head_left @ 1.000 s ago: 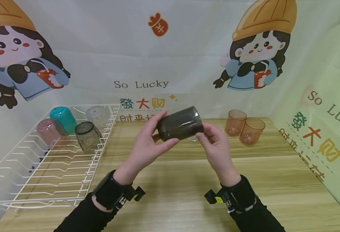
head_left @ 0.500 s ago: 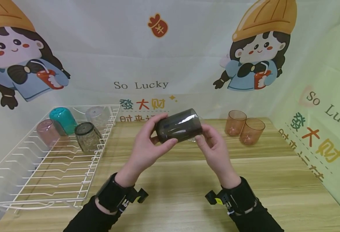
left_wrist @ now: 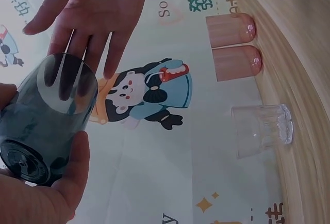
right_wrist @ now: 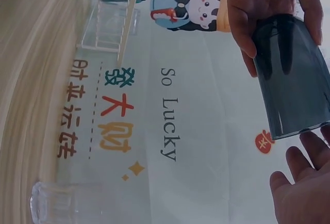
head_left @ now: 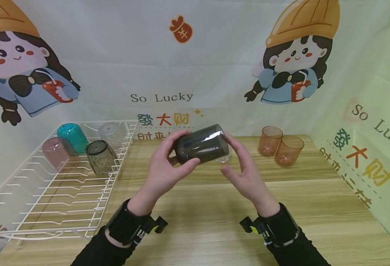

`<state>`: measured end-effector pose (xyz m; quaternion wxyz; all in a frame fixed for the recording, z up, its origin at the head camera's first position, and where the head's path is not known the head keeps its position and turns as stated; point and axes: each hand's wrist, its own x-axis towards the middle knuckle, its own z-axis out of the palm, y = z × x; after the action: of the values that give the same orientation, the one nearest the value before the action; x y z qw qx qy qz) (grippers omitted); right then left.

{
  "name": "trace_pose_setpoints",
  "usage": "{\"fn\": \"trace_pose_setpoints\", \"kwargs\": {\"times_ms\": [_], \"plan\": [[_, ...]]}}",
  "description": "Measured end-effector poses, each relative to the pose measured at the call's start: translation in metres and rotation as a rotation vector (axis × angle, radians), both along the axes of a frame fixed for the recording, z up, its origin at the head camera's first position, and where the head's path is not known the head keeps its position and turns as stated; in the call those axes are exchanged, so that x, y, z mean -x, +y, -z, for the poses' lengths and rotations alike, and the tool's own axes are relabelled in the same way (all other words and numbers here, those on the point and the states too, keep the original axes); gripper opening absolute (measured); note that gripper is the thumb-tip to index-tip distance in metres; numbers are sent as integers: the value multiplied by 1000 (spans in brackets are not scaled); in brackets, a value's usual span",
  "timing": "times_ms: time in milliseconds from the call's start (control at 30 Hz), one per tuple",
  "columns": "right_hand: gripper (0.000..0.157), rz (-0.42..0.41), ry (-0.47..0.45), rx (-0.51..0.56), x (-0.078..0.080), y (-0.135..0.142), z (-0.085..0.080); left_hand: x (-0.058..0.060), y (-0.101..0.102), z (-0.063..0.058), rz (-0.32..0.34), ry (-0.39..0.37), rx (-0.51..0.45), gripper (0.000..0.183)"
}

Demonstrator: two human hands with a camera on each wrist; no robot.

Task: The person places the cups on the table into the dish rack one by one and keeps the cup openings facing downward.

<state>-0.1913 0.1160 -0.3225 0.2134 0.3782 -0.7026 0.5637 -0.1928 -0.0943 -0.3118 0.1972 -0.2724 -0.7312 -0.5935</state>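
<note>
A dark grey see-through glass cup [head_left: 201, 145] is held in the air, tilted, its mouth towards the right. My left hand [head_left: 163, 166] grips it round the base end, thumb on the near side. At the mouth end is my right hand [head_left: 248, 173], its fingers stretched out and its thumb apart from the cup. In the left wrist view the right hand's fingers [left_wrist: 77, 48] show partly through the cup wall; whether they touch the rim I cannot tell. A clear glass [left_wrist: 263, 128] stands on the table behind the cup, mostly hidden in the head view.
On the left is a white wire rack [head_left: 58, 201]. It bears a pink cup [head_left: 56, 151], a teal cup [head_left: 72, 137], a grey cup [head_left: 101, 157] and a clear cup [head_left: 109, 133]. Two amber glasses [head_left: 270, 141] stand at the table's back right, before a printed cloth backdrop [head_left: 221, 74].
My right hand has let go of the cup's rim, its thumb and fingers spreading apart. The cup has shifted slightly left in my left hand.
</note>
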Motion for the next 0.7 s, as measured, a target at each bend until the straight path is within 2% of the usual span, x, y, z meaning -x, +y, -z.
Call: {"fn": "trace_pose_setpoints", "kwargs": {"times_ms": [100,167,400,700], "plan": [[83,8,44,-30,-6,-1,-9,-1,-1,-2,0,2,8,65],[83,13,75,-48,-5,0,-9,-2,-2,-3,0,5,10,65],[79,6,154,-94,18,8,11,-4,-5,-7,-11,11,8,66],[83,36,173,-140,20,10,14,-6,-11,-13,-22,7,16,65]]}}
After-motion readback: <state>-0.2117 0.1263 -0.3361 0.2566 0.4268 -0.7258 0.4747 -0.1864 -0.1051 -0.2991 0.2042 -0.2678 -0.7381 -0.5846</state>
